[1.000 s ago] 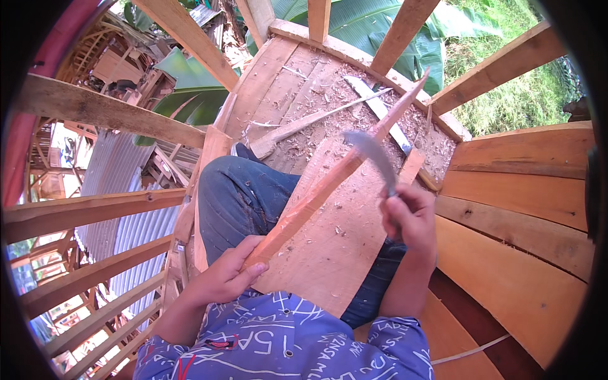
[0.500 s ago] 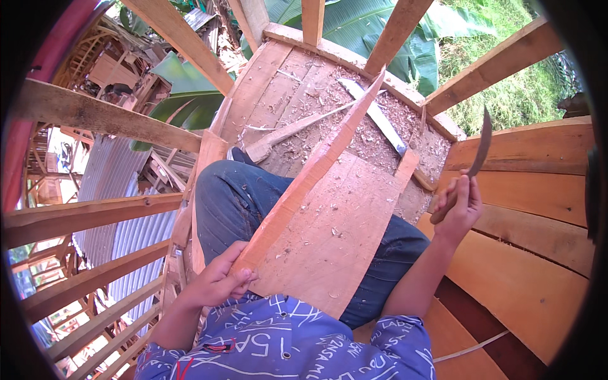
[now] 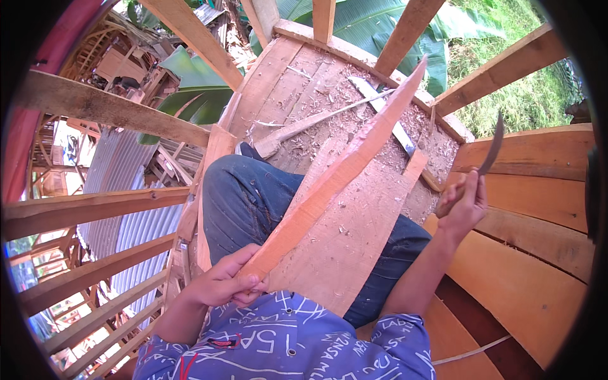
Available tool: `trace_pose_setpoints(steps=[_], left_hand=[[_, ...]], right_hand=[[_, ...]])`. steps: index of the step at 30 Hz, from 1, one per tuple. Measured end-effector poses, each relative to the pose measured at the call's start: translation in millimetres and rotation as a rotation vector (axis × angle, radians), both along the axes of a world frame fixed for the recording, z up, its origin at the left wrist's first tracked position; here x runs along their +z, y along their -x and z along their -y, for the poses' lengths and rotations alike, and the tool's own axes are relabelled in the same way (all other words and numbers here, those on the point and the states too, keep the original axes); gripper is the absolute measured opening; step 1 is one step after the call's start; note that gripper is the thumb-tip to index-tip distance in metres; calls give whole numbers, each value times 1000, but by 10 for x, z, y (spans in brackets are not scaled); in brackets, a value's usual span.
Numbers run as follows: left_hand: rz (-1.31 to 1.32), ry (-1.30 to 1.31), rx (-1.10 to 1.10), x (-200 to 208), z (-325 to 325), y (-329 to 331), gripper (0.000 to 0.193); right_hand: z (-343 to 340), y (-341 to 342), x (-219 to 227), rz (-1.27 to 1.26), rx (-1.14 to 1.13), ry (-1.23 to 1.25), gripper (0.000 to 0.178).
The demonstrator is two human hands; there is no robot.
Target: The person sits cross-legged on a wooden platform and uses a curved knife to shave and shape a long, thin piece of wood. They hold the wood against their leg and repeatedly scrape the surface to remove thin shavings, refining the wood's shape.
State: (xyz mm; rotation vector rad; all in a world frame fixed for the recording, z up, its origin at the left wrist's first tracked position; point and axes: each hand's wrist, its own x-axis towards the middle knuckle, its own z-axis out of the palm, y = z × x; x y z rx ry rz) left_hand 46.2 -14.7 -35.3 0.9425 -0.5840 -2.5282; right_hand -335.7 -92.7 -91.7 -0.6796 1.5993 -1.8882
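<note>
**Wood strip held at its near end, blade raised to the right**

Wood strip (image 3: 335, 177), long, thin and orange-brown, runs slantwise from the person's lap up toward the far frame, its pointed far end standing just above the shavings; its near end sits in the left hand (image 3: 225, 285), whose fingers (image 3: 253, 292) are curled shut around it, thumb on the upper face; the strip lies over a wide pale board (image 3: 354, 234) that rests across the jeans-clad legs (image 3: 244, 202).

Right hand (image 3: 464, 202) is lifted out to the right, well apart from the strip, in front of the orange side planks (image 3: 532, 209); its fingers are closed around the grip of a curved knife (image 3: 492, 147), the dark blade pointing up and bending slightly; how tightly the fingers press cannot be told at this size.

Hull floor (image 3: 278, 82), a shallow wooden trough ringed by upright ribs (image 3: 405, 31), holds what is loose: a scatter of wood shavings (image 3: 345, 95) thickest toward the far end; a long narrow batten (image 3: 310, 123) lying crosswise among them; a flat grey bar (image 3: 383, 107) beside the strip's far tip.

Beyond the ribs, corrugated metal roofing (image 3: 126, 196) lies on the left, broad green leaves (image 3: 361, 25) beyond the far end.
</note>
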Motion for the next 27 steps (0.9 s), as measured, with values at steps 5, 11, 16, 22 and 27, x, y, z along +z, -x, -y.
trace_pose_setpoints(steps=[5,11,16,22,27], left_hand=[[484,407,-89,-114,34,101,40],[758,807,-159,-121,213,184,37],[726,751,-63,-207,223,259,25],[438,522,-178,-152,313,150,23],[-10,110,-94,-247,169,-56,20]], right_hand=[[-76,-143,-64,2,303,-70,12],[-142,-573,34,8,688,-168,13],[-246,-903,-23,-552,815,-156,14],[-327,-1270,40,-826,824,-146,18],[-121,-1090,154,-799,551,-326,27]])
